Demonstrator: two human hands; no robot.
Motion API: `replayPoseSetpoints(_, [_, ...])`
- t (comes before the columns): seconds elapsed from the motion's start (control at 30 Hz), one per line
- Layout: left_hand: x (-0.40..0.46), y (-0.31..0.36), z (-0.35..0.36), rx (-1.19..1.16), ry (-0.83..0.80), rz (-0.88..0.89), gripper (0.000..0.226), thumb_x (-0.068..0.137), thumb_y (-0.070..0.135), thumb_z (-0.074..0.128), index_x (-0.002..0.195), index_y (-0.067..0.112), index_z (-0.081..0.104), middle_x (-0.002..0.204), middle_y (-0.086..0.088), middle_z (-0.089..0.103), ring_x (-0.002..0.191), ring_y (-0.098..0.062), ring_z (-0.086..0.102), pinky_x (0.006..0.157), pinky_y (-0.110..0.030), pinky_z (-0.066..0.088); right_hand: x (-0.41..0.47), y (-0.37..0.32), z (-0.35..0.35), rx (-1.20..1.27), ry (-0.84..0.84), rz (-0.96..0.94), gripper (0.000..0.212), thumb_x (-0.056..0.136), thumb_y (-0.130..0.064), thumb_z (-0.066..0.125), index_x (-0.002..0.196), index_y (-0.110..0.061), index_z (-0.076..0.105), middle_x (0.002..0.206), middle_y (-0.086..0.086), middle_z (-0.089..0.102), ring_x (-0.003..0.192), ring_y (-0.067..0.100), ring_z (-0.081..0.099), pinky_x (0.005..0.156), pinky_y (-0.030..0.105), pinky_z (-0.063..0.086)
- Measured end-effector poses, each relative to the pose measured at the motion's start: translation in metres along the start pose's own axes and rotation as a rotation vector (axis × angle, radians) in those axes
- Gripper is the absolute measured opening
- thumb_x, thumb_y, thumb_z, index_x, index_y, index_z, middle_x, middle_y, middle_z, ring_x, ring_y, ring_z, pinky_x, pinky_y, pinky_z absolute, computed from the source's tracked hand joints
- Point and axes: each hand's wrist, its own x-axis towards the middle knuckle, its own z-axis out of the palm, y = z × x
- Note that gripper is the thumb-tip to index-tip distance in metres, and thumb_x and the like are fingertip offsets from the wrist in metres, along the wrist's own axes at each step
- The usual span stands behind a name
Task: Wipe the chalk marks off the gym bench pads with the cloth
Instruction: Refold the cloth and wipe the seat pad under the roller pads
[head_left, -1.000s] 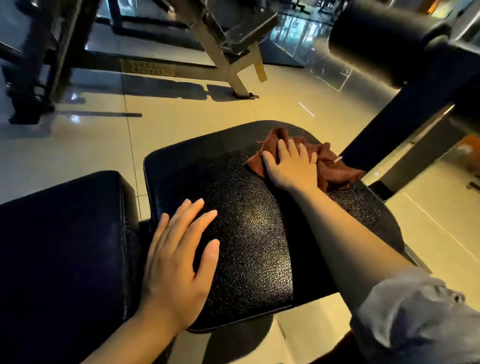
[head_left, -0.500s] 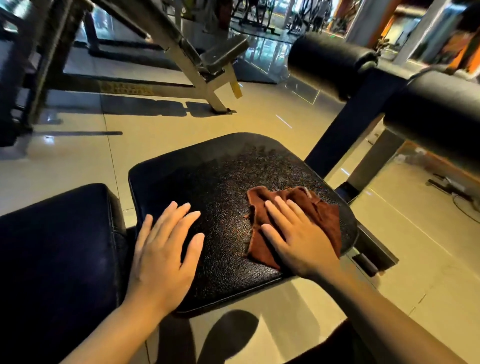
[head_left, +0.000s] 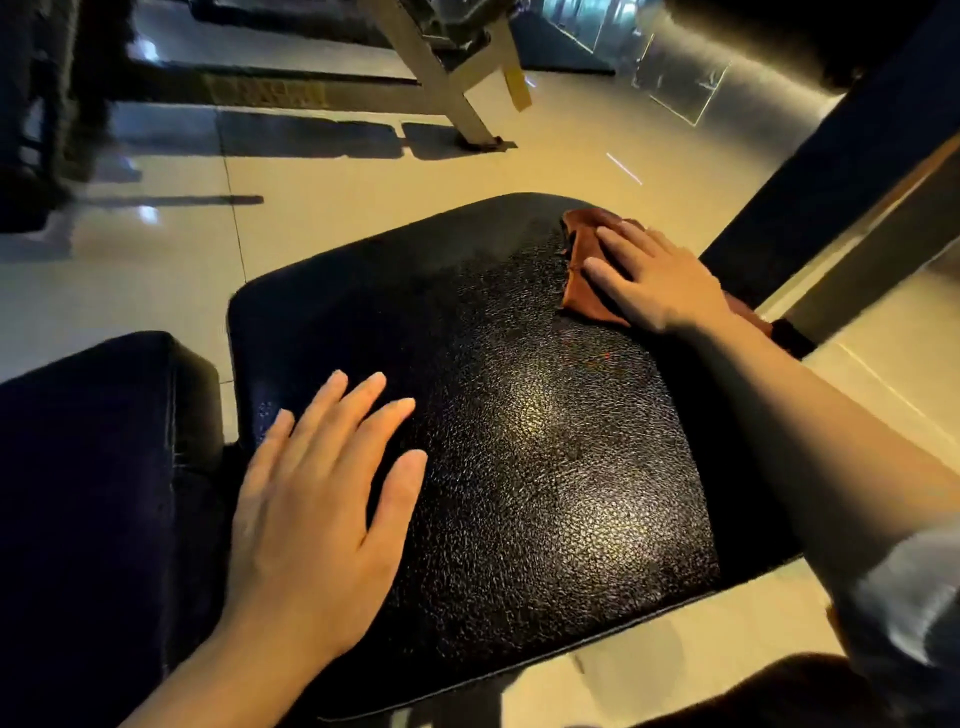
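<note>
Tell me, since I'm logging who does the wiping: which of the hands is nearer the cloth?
Right. The right hand presses flat on the cloth at the pad's far corner; the left hand rests on the near edge, apart from it.

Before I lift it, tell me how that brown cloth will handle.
Probably floppy: the cloth lies creased under the right hand. Likely light, being thin. It may slide easily on the glossy pad.

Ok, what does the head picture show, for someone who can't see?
The right hand presses a brown cloth flat on the far corner of a black pad. The left hand rests flat on its near edge.
</note>
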Motion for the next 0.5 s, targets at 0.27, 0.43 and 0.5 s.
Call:
replayPoseSetpoints(0.27, [-0.001,-0.003,-0.001,0.008,0.024,-0.025,0.062,0.093,0.058,0.015,0.137,0.031,0.050,0.151,0.013,0.035,0.144,-0.002,0.013,0.119,-0.035,-0.002,-0.018,-0.014,0.002,-0.055,0.024,0.038,0.066,0.099,-0.060,0.016,0.155,-0.025,0.016,0.164,-0.001,0.009,0.149,0.026,0.010,0.119,0.050,0.010])
replayPoseSetpoints(0.43, [-0.001,-0.002,-0.003,-0.046,0.061,-0.022,0.069,0.091,0.059,0.010,0.136,0.029,0.052,0.150,0.011,0.039,0.144,-0.004,0.017,0.118,-0.034,-0.004,-0.100,-0.039,0.004,0.007,-0.014,-0.008,0.065,0.099,-0.061,0.016,0.155,-0.030,0.009,0.164,-0.003,0.001,0.150,0.022,0.001,0.120,0.047,0.001])
replayPoseSetpoints(0.5, [-0.001,-0.002,-0.003,-0.048,0.055,-0.027,0.072,0.090,0.060,0.008,0.136,0.027,0.053,0.150,0.009,0.040,0.144,-0.007,0.019,0.118,-0.035,-0.004,-0.134,-0.046,0.005,0.041,-0.037,-0.014,0.065,0.099,-0.061,0.016,0.156,-0.032,0.007,0.164,-0.005,-0.002,0.150,0.019,-0.004,0.121,0.045,-0.003])
